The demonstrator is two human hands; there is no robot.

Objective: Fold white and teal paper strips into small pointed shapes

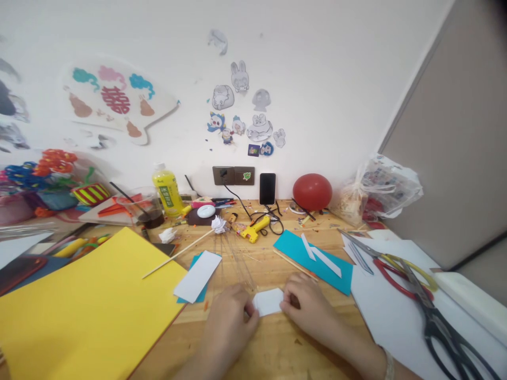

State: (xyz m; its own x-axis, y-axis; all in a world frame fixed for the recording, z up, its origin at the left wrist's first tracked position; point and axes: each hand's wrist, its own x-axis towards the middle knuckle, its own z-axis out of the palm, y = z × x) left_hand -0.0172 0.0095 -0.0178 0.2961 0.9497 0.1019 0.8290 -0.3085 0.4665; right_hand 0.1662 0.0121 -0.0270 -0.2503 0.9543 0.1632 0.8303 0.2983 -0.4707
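A small white piece of paper [268,302] lies low over the wooden table between my two hands. My left hand [233,316] pinches its left end between thumb and fingers. At the right end, the curled fingers of my right hand [303,303] hold the paper's edge. Left of my hands, a white paper strip [198,276] rests on teal paper. Behind my right hand are a teal sheet [317,258] with narrow white strips on it and a thin wooden stick [293,264]. A white paper flower [218,224] on a stick lies further back.
Yellow paper [91,311] covers the left side. Scissors [439,316] lie on white sheets [396,316] at the right. Toward the wall are a yellow glue gun [255,230], a phone [267,189], a red balloon [312,192], a bottle [167,191] and a cup [148,211] of dark liquid.
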